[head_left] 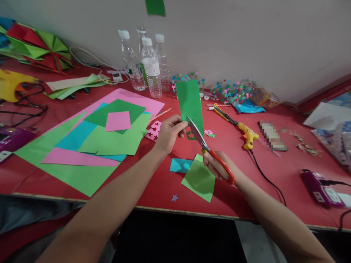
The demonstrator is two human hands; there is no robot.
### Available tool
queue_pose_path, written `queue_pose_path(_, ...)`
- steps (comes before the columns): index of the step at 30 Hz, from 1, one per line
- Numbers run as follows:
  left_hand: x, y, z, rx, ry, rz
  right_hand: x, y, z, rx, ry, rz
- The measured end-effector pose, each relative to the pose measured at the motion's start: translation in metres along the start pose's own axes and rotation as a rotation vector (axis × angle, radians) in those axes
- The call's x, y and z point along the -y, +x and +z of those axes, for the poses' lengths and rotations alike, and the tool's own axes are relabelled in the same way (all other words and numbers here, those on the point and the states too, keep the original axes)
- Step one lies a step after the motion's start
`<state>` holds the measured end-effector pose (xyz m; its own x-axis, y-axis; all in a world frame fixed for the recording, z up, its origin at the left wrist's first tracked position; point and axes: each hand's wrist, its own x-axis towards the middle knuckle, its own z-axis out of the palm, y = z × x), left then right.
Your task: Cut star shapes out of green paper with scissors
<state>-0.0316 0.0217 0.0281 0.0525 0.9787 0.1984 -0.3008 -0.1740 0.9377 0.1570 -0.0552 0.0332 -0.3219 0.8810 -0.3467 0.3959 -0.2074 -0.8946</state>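
Left grip (pixel 172 134): mine, thumb and fingers pinched together on the left edge of the green strip (pixel 189 96). Strip held up above the red counter (pixel 155 190), star-shaped cut-outs at its lower end.

Right grip (pixel 216 165): mine, fingers curled around the red handles of the scissors (pixel 197 132). Blades point up and to the left, across the strip, tips near my left thumb.

Beneath and just nearer to me: one blue piece (pixel 179 165), beside one light green sheet (pixel 200 179). Nearer the front edge, one pale star (pixel 174 198).

Beside my left grip: one pink card (pixel 153 132) with star cut-outs. By the strip's lower right: small loose stars (pixel 210 133), pink and green.

To the left: overlapping colored papers (pixel 82 171), green, blue and pink, with a pink square (pixel 118 121) on top. Farther left, a yellow glue gun (pixel 9 86) and a purple power strip (pixel 18 140).

Toward the wall: four clear bottles (pixel 152 69), white-capped, grouped; to their right, multicolored stars (pixel 233 91).

To the right: a cutter (pixel 221 112) by the nozzle of a second glue gun (pixel 248 136), yellow, black-corded; farther over, another purple power strip (pixel 322 188).
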Motion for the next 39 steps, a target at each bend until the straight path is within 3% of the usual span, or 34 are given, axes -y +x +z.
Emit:
queue_pose_path(20, -0.0007, 0.0028, -0.0055, 0.019, 0.013, 0.010, 0.0043, -0.0021, -0.0055, -0.015, -0.007, 0.024)
queue_pose_path(32, -0.0077, 0.0065, -0.0071, -0.092, 0.017, 0.070, -0.0025, 0.0015, -0.0075, 0.026, -0.005, -0.005)
queue_pose_path(39, -0.0038, 0.0042, -0.0036, 0.019, 0.015, 0.007, -0.0022, 0.0029, 0.0005, -0.012, 0.006, -0.017)
